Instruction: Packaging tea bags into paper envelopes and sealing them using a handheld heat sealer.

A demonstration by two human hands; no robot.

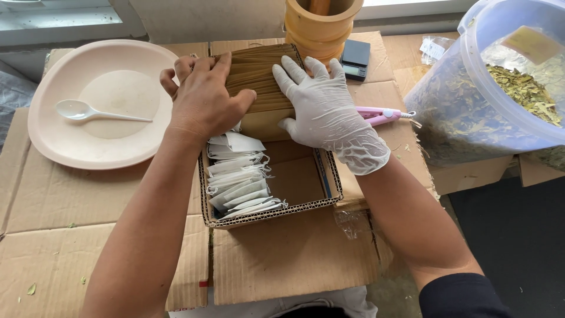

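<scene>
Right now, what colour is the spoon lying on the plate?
White: the spoon lies on a pale pink plate, clearest in the head view.
</scene>
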